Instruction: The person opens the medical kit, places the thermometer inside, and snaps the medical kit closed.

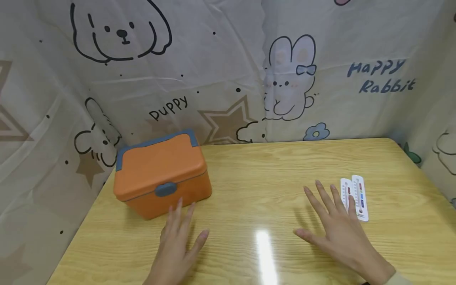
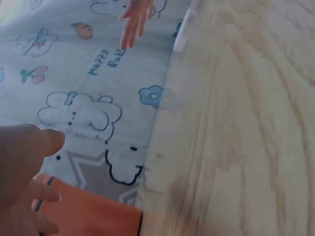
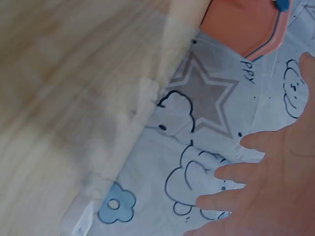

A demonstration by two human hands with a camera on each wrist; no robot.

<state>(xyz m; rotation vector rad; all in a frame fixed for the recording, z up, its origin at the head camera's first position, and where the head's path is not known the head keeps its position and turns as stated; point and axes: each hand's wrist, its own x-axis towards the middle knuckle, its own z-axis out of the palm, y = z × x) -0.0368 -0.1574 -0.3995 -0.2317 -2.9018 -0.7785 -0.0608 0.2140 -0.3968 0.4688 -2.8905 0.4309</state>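
Note:
An orange box (image 1: 160, 166) with a blue-grey handle and front latch (image 1: 166, 189) stands closed at the left of the table. In front of it, my left hand (image 1: 176, 241) is held with fingers extended, its tips overlapping the box's lower front in the head view. My right hand (image 1: 336, 231) is spread wide at the right, holding nothing. Two white thermometer cards (image 1: 360, 200) lie side by side just beyond it, partly covered by its little finger. In the right wrist view the spread right hand (image 3: 266, 172) appears, with the box (image 3: 243, 24) at the top.
The wooden table (image 1: 256, 178) meets a printed cloth (image 1: 221, 71) with puppy and rabbit drawings along its back edge. More cloth (image 1: 32, 158) hangs on the left side. A bright light reflection lies on the tabletop between the hands.

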